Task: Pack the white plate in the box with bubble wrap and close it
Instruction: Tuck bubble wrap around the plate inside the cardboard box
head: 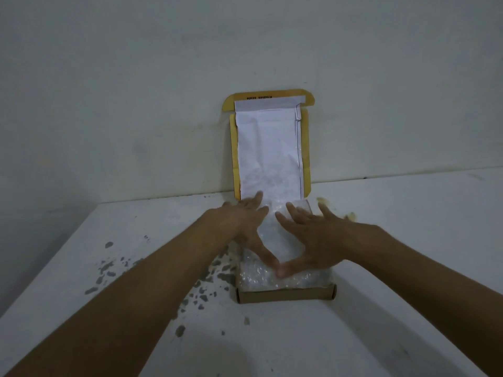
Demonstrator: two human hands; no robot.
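The bubble wrap (283,276) fills the open box (285,295), and you cannot see the white plate under it. Your left hand (245,227) and right hand (315,235) lie flat on the wrap with fingers spread, holding nothing. The lid (269,148) stands up against the wall (136,91). The box sits on a white table (381,308) with grey spots.

wall (136,91): plain, pale | table (272,344): white, chipped | light: dim
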